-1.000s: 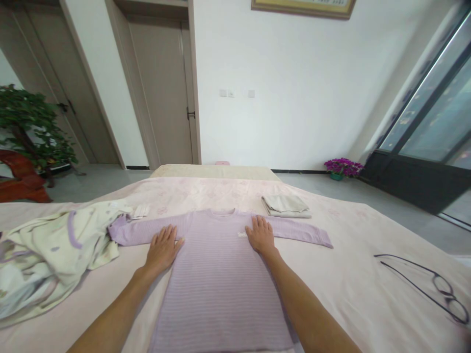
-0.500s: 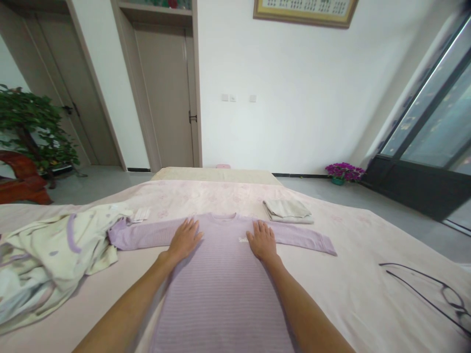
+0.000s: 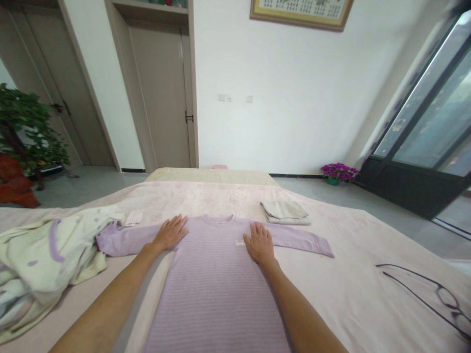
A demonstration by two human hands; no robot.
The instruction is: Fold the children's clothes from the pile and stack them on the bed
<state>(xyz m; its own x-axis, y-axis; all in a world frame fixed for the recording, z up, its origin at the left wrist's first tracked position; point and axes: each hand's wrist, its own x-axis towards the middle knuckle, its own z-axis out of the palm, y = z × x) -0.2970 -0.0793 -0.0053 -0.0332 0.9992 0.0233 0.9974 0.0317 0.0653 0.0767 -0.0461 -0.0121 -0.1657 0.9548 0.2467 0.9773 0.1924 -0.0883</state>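
A lilac striped sweater [image 3: 217, 284] lies face up and spread flat on the pink bed sheet [image 3: 353, 274], sleeves stretched out to both sides. My left hand [image 3: 170, 233] rests flat, fingers stretched out, on the sweater's left shoulder where the sleeve begins. My right hand [image 3: 258, 242] lies flat and open on the right shoulder, next to a small white label on the chest. Both forearms reach across the sweater's body.
A crumpled pale-green and lilac garment [image 3: 44, 255] lies at the left. A folded beige cloth [image 3: 284, 212] sits beyond the right sleeve. Dark-rimmed glasses [image 3: 434, 294] lie at the right. A small white item [image 3: 131, 217] rests near the left sleeve. Doors, a plant and a window surround the bed.
My left hand slid up and inward to near the collar, then outward to the left shoulder. My right hand stayed almost in place. The view shifted slightly.
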